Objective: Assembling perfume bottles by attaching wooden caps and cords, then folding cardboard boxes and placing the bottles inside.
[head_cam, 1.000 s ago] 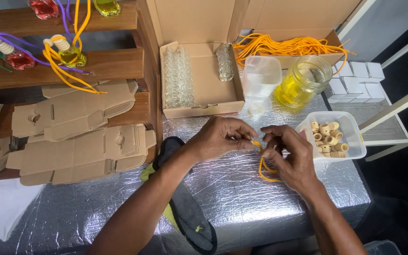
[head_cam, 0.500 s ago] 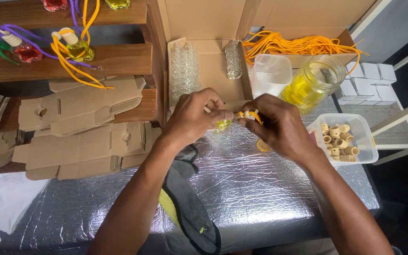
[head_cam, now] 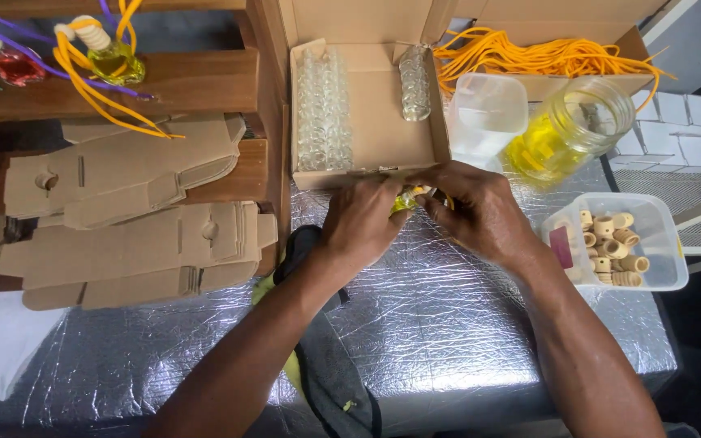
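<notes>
The left hand (head_cam: 363, 219) and the right hand (head_cam: 480, 211) meet fingertip to fingertip, both pinching a small yellow bottle (head_cam: 405, 199) between them, just in front of the near edge of the cardboard box (head_cam: 375, 122). The bottle is mostly hidden by the fingers; only a bit of clear glass with yellow liquid shows.

They work over a counter (head_cam: 448, 341) wrapped in crinkled silver foil, with a dark strap (head_cam: 326, 373) lying across it under the left forearm. To the left, wooden shelves (head_cam: 196, 85) carry stacks of flat cardboard cut-outs (head_cam: 123, 211) and filled little bottles with coloured cords (head_cam: 115, 57).

The open box holds rows of empty glass vials (head_cam: 322, 109). Behind it lies a bundle of orange cords (head_cam: 529, 57). A glass jar (head_cam: 569, 130) holds yellow liquid beside a clear plastic tub (head_cam: 488, 109). A second tub (head_cam: 659, 243) at the right holds wooden caps (head_cam: 610, 243).
</notes>
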